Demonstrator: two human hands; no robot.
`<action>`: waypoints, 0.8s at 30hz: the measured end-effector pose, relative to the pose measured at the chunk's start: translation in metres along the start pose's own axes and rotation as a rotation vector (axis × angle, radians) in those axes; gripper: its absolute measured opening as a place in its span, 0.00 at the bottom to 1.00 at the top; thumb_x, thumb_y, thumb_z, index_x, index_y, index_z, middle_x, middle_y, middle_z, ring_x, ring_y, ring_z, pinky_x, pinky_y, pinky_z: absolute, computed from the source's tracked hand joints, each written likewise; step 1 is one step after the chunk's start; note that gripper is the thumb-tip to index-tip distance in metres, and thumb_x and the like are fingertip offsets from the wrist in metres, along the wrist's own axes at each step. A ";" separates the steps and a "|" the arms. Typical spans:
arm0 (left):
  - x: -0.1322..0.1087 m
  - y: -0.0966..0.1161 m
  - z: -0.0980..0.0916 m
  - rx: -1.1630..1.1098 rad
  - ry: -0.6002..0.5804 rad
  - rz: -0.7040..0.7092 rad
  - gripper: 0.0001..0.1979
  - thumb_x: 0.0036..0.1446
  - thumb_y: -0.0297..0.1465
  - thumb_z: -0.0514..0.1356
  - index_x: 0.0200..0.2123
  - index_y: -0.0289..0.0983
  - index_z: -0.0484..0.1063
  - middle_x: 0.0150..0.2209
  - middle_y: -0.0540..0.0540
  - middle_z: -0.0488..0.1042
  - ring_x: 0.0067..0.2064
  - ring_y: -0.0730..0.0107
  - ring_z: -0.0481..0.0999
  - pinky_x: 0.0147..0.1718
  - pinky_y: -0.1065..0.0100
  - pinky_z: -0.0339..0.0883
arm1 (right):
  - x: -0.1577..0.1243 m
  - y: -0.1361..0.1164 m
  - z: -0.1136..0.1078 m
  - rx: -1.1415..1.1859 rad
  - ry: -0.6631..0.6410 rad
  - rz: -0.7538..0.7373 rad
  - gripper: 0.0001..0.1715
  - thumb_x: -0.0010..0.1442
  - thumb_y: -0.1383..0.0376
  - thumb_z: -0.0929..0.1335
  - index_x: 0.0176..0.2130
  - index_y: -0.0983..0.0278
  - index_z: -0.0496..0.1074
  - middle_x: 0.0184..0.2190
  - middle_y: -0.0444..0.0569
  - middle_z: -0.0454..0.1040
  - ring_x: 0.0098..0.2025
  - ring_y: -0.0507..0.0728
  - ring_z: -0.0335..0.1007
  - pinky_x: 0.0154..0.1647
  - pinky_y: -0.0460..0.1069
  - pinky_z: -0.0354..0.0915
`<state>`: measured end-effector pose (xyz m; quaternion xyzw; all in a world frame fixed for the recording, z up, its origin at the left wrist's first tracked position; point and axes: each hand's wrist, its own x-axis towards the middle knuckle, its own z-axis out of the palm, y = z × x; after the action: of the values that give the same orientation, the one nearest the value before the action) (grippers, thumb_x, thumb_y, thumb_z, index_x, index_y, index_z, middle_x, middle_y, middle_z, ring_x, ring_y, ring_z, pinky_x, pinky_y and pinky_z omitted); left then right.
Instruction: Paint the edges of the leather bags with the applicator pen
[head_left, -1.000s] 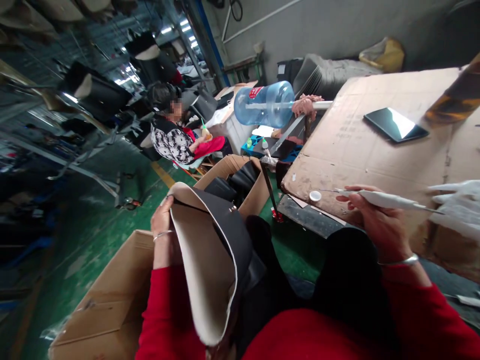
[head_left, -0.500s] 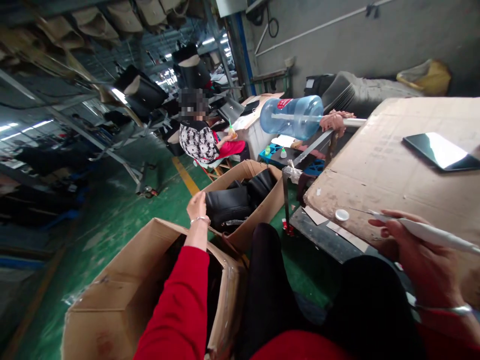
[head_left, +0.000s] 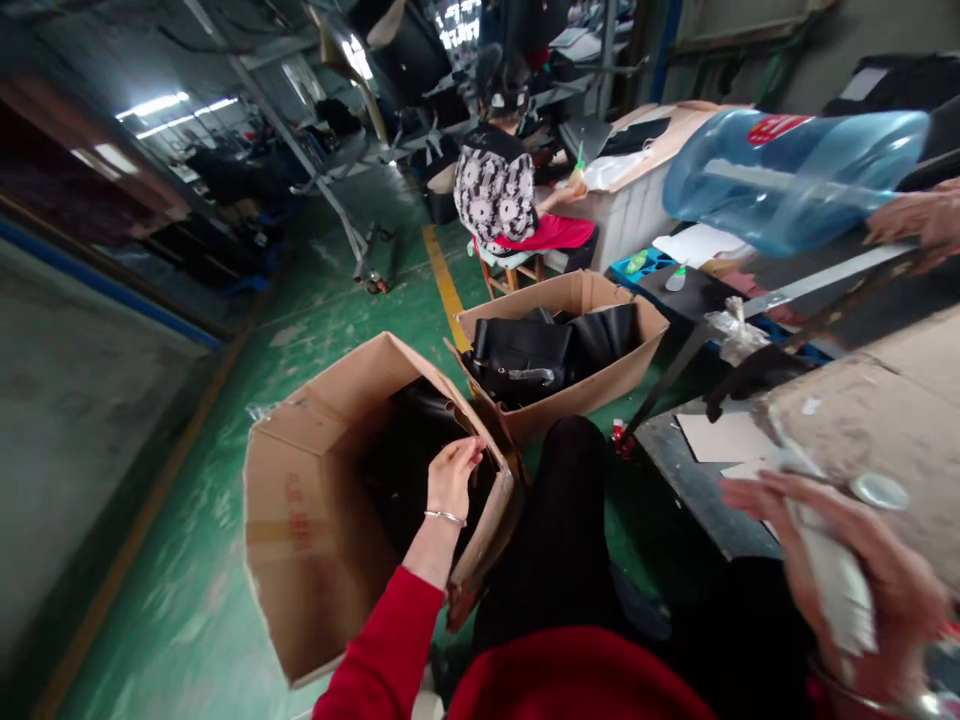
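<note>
My left hand (head_left: 452,478) is over the right side of the near cardboard box (head_left: 289,500), its fingertips pinched together near the rim. Nothing shows between them. Dark items (head_left: 401,470) lie deep in that box, and their shapes are hard to make out. Beyond it, a second cardboard box (head_left: 581,395) holds several black leather bags (head_left: 525,345). My right hand (head_left: 892,570), smeared by motion, is beside the worktable at lower right. It grips a white pen-like tool (head_left: 836,580), whose tip I cannot make out now. A small white round cap (head_left: 879,491) is near that hand.
A cardboard-covered table (head_left: 862,390) stands at right, with a dark lower shelf (head_left: 709,490) carrying card pieces (head_left: 720,438). Behind are a blue water bottle (head_left: 795,175) and a seated co-worker (head_left: 495,185) holding a small bottle. A wheeled rack (head_left: 367,265) stands on the green floor.
My left hand has moved from the bags in the far box back over the near box. The view has turned left and down. My right hand has shifted, still holding the white tool.
</note>
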<state>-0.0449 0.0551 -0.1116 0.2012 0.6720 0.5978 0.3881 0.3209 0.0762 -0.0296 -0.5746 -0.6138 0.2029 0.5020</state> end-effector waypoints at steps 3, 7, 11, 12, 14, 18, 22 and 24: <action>-0.029 -0.023 -0.010 0.114 0.044 0.029 0.07 0.49 0.32 0.70 0.23 0.39 0.77 0.34 0.44 0.78 0.40 0.61 0.76 0.43 0.64 0.69 | 0.004 -0.003 0.062 0.232 -0.336 -0.168 0.12 0.64 0.53 0.72 0.46 0.54 0.77 0.39 0.49 0.83 0.38 0.63 0.83 0.41 0.56 0.80; -0.057 -0.044 -0.014 0.342 -0.045 0.126 0.13 0.54 0.30 0.66 0.19 0.41 0.71 0.38 0.43 0.75 0.39 0.63 0.74 0.41 0.64 0.67 | 0.002 -0.004 0.156 0.320 -0.639 -0.094 0.17 0.67 0.55 0.69 0.52 0.59 0.72 0.45 0.50 0.81 0.45 0.61 0.82 0.47 0.53 0.77; -0.057 -0.048 -0.013 0.391 -0.079 0.147 0.10 0.57 0.29 0.62 0.23 0.42 0.72 0.39 0.43 0.76 0.39 0.63 0.75 0.41 0.64 0.68 | -0.005 -0.018 0.249 0.237 -0.769 -0.070 0.19 0.65 0.54 0.70 0.53 0.58 0.69 0.46 0.51 0.81 0.49 0.61 0.80 0.49 0.52 0.74; -0.055 -0.048 -0.013 0.390 -0.072 0.140 0.09 0.57 0.29 0.62 0.24 0.42 0.72 0.38 0.43 0.76 0.38 0.64 0.75 0.40 0.64 0.68 | -0.008 -0.023 0.269 0.202 -0.778 -0.081 0.19 0.65 0.55 0.69 0.53 0.58 0.68 0.48 0.51 0.80 0.49 0.61 0.80 0.49 0.52 0.73; -0.053 -0.048 -0.013 0.378 -0.068 0.121 0.08 0.57 0.29 0.62 0.25 0.42 0.73 0.38 0.43 0.76 0.37 0.64 0.75 0.39 0.64 0.69 | -0.015 -0.031 0.304 0.097 -0.808 -0.082 0.22 0.65 0.57 0.70 0.55 0.59 0.66 0.48 0.51 0.80 0.46 0.62 0.80 0.46 0.51 0.72; -0.057 -0.052 -0.013 0.295 -0.085 0.076 0.07 0.56 0.30 0.63 0.25 0.42 0.74 0.39 0.43 0.76 0.39 0.63 0.76 0.40 0.64 0.69 | -0.031 -0.032 0.343 -0.159 -0.858 -0.024 0.22 0.65 0.63 0.67 0.58 0.62 0.65 0.36 0.50 0.80 0.36 0.62 0.79 0.37 0.50 0.66; -0.044 -0.064 -0.013 0.008 -0.027 -0.332 0.07 0.52 0.30 0.68 0.24 0.41 0.76 0.36 0.46 0.77 0.39 0.64 0.76 0.42 0.67 0.69 | -0.036 -0.021 0.349 -0.228 -0.875 -0.014 0.21 0.65 0.66 0.64 0.58 0.61 0.66 0.33 0.50 0.78 0.33 0.61 0.76 0.34 0.48 0.62; -0.020 -0.076 -0.020 -0.149 0.003 -0.636 0.08 0.54 0.32 0.68 0.25 0.39 0.75 0.32 0.45 0.77 0.36 0.64 0.77 0.40 0.66 0.71 | -0.035 -0.018 0.348 -0.222 -0.879 -0.025 0.21 0.65 0.65 0.64 0.57 0.60 0.66 0.33 0.49 0.78 0.33 0.60 0.75 0.33 0.48 0.61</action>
<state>-0.0330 0.0119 -0.1795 -0.0487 0.6559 0.4946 0.5681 0.0103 0.1542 -0.1724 -0.4767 -0.7936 0.3545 0.1312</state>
